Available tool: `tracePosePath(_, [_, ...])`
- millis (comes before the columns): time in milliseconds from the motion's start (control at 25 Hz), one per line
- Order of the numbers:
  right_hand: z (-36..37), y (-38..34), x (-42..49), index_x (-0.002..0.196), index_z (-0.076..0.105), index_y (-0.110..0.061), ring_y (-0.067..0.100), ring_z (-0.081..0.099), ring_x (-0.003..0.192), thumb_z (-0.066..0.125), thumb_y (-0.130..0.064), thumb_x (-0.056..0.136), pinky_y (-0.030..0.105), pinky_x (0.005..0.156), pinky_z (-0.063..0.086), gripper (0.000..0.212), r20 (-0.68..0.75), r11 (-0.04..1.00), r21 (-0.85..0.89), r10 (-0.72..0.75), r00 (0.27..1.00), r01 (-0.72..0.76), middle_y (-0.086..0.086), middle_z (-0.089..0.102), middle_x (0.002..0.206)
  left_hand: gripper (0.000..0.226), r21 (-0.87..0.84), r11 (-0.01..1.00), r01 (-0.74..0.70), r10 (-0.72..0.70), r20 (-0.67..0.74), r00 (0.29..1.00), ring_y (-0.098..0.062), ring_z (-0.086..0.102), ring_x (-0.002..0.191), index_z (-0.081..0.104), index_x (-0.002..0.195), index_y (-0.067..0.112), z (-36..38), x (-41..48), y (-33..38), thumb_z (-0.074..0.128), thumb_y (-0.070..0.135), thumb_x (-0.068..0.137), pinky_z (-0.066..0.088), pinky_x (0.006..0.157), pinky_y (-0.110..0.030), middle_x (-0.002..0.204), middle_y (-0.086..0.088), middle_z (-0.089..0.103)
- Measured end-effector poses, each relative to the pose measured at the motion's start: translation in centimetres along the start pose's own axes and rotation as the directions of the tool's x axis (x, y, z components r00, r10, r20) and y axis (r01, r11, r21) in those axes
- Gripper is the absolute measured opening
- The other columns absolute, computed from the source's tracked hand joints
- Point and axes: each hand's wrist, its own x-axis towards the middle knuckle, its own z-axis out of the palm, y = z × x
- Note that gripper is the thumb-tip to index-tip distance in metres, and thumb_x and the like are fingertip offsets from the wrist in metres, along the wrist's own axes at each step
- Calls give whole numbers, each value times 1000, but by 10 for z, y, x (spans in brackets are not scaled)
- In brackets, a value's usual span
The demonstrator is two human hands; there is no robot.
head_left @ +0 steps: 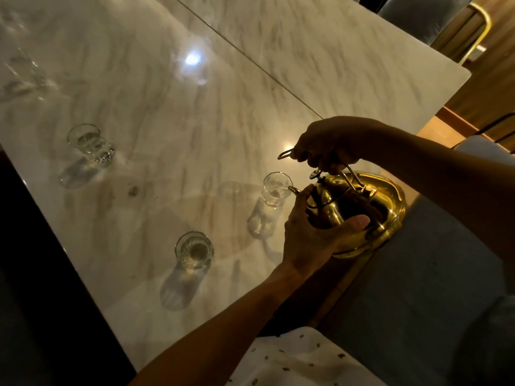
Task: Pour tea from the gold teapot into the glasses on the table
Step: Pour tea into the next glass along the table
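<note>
The gold teapot [331,203] is tilted over a gold tray [390,196] at the table's right edge. Its spout reaches the rim of the nearest glass [276,190]. My right hand [328,143] grips the teapot's wire handle from above. My left hand [312,235] cups the pot's body from below, thumb across its side. A second glass [194,250] stands closer to me on the marble table [167,135]. A third glass [90,143] stands far left. Whether liquid is flowing cannot be told.
A second marble slab [348,51] adjoins along a seam. Gold-framed chairs [471,29] stand beyond the far right corner. A grey cushioned seat [432,274] lies right of the table. More glassware [22,76] glints at the far left.
</note>
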Motion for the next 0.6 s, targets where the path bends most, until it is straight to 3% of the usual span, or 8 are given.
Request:
tracePosePath(400, [0,5,-5,65,49,-11,6,25,38,48,-19,93,15,37,22,29,-8,1000,18,-6,1000,6,-3,32,52,86,23,1000,-6,5,7,1000,-17,51,131,39,141,34,1,0,-5,87,38,70,48,106,-43,145,5,50])
tracePosePath(600, [1,12,-6,66,50,-10,6,27,37,49,-18,92,16,38,23,28,-29,999,49,-21,999,22,-3,34,49,85,56,998,-35,34,15,999,-12,50,129,39,137,42,2,0,-11,88,40,68,50,101,-30,143,8,50])
